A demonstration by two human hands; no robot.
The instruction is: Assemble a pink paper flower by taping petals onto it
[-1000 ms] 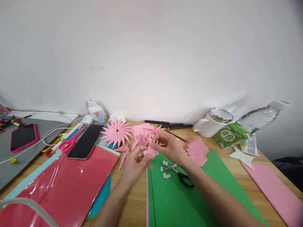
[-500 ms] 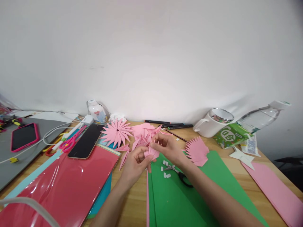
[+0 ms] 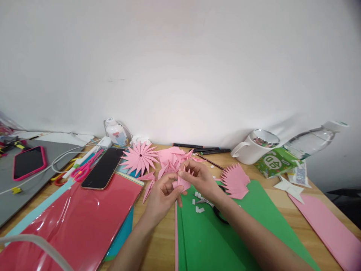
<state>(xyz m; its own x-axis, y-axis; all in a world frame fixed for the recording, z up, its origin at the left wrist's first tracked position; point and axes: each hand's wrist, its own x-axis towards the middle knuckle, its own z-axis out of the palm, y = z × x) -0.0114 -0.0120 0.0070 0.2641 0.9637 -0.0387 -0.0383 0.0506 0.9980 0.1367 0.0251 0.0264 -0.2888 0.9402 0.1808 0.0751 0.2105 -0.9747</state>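
Note:
Between my two hands is a folded pink paper piece (image 3: 182, 183), partly covered by my fingers. My left hand (image 3: 165, 192) pinches its lower left side, thumb on top. From the right, my right hand (image 3: 199, 175) grips its upper part between thumb and fingers. Loose folded pink paper pieces (image 3: 170, 156) lie just behind the hands. A pink paper pinwheel-like rosette (image 3: 140, 155) rests to their left, and a fan of joined pink pieces (image 3: 235, 181) to the right. Below my right hand, scissors (image 3: 207, 203) and several small white squares (image 3: 200, 210) lie on green paper (image 3: 220, 244).
At left are a red plastic-covered pack (image 3: 76, 222), a black phone (image 3: 103, 169), pink scissors (image 3: 84, 169) and a pink-cased phone (image 3: 29, 163). Pens (image 3: 210, 151), a white mug (image 3: 252, 148), a green packet (image 3: 275, 162) and a tilted water bottle (image 3: 311, 141) stand or lie along the wall.
Both hands still hold the pink paper piece and have shifted only slightly. My right forearm now covers a little more of the black-handled scissors.

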